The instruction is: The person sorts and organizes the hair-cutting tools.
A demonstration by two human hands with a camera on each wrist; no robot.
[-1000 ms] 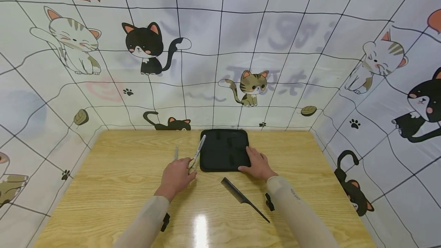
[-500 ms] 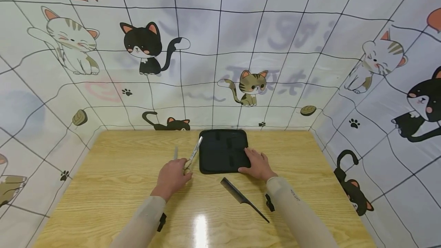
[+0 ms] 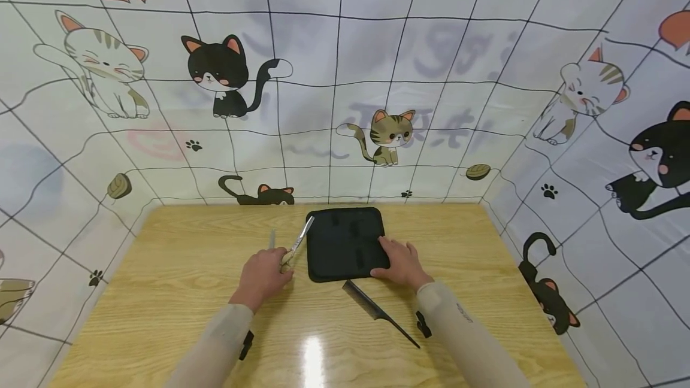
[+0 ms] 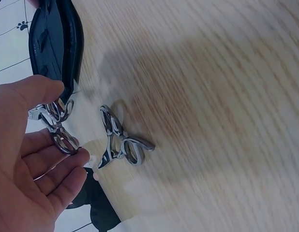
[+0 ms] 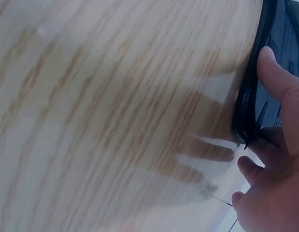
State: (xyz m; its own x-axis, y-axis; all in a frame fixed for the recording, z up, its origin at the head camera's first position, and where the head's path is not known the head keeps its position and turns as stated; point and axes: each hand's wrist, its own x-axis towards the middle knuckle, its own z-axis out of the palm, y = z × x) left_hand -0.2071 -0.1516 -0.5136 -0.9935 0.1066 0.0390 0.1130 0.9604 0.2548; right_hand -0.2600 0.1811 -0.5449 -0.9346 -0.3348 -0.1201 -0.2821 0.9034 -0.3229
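My left hand (image 3: 262, 274) holds silver hairdressing scissors (image 4: 58, 126) by the finger rings, between thumb and fingers. Their blades point away toward the case in the head view. A second pair of scissors (image 4: 119, 140) lies on the table beside that hand; in the head view the hand hides all but a blade tip (image 3: 272, 237). My right hand (image 3: 401, 263) grips the near right corner of a black zip case (image 3: 345, 244), its thumb (image 5: 271, 65) on the near side and fingers along the right edge.
A black tail comb (image 3: 372, 304) lies aslant on the wooden table (image 3: 205, 232), its toothed end right at the case's near edge. Behind and beside the table hang cloth walls (image 3: 312, 47) printed with cats.
The case has slid toward me, close to the comb, with my right hand on it. My left hand has drawn a little left with the scissors. The head view has shifted slightly.
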